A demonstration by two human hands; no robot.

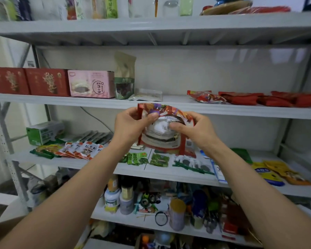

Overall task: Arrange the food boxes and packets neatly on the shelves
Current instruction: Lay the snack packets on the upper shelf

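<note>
Shelving (241, 112) of grey metal fills the head view, with a pale wall (223, 72) behind it. On the middle shelf, from 9 to 10 o'clock, two red boxes (48, 82), a pink box (92, 84) and an upright brown pouch (124, 76) stand side by side. A clear flat packet (147, 95) lies just beside the pouch. At 3 o'clock, flat red sachets (258, 98) lie overlapping. The lower shelf carries a green box (43, 132) at 9 o'clock, green packets (137, 158) at 6 o'clock and yellow packets (280, 173) at 4 o'clock.

At frame centre the red packet (162, 135) is held upright in the air, in front of the middle shelf's edge. At its upper left the left hand (133, 123) grips it, thumb pressed on the near face. At its upper right the right hand (192, 130) grips it likewise, thumb on the white label panel. The packet's top is crumpled between them.

Fingers behind the packet are mostly hidden. Packet print is unreadable. Bottles (126, 198) on the bottom shelf are blurred, and top-shelf goods are cut off at 12 o'clock.
</note>
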